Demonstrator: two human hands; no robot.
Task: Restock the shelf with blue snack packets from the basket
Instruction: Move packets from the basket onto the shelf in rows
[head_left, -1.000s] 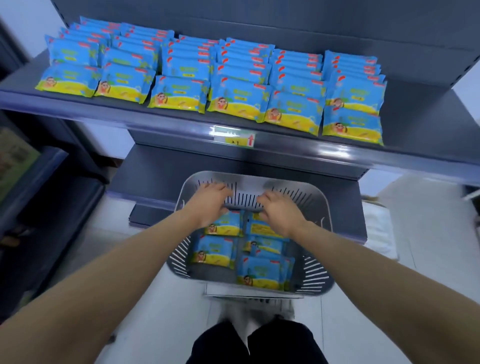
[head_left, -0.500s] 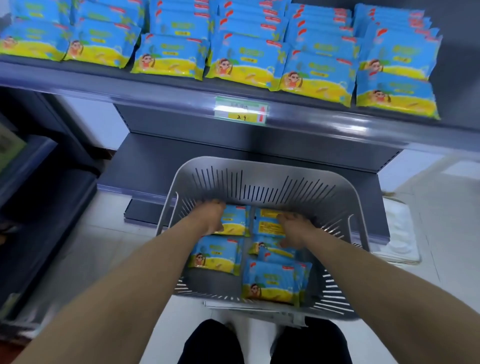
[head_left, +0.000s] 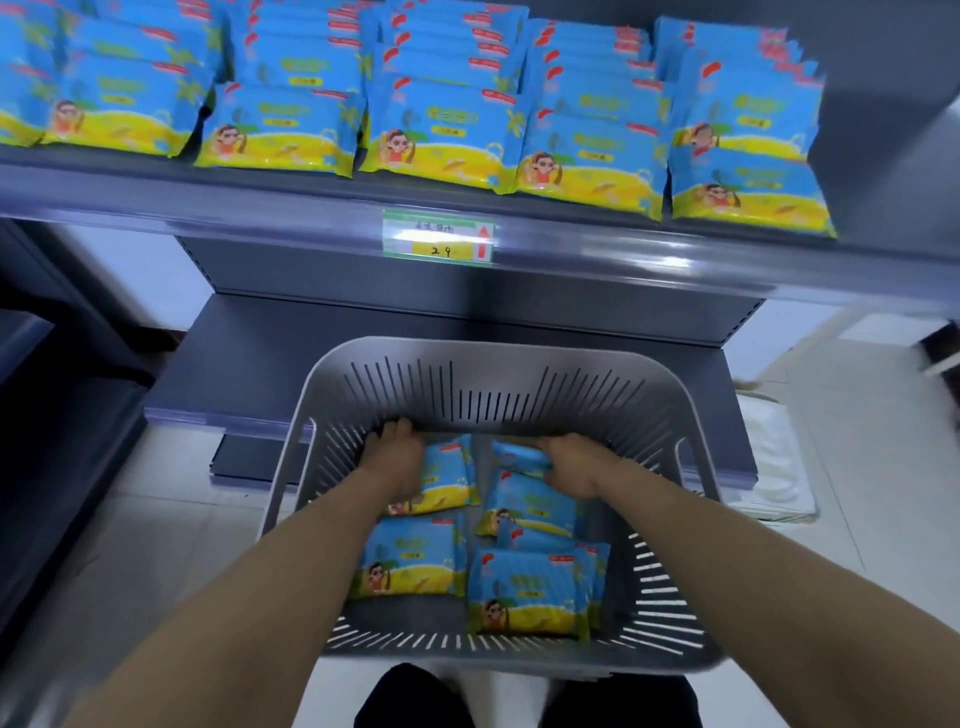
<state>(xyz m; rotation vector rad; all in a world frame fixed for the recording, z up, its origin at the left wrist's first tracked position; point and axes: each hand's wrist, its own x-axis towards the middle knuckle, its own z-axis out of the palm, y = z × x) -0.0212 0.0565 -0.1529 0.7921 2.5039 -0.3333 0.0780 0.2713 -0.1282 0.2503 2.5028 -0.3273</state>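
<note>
Currently, the right hand (head_left: 571, 467) curls its fingers round the right packet (head_left: 517, 457) at the upper end of the basket (head_left: 519, 358), lower centre of the frame, while the left hand (head_left: 397, 460) lies over the left packet (head_left: 452, 480), fingers bent at its upper edge; whether they grip it cannot be told. Glossy, pillow-shaped film is probably slippery and yielding, so a shallow pinch could drop a packet or catch it on the slotted grey plastic wall. Overlapping stocked packets (head_left: 280, 130) fill the shelf (head_left: 311, 202) across the top of the frame; careless insertion could push one over its smooth lip.
</note>
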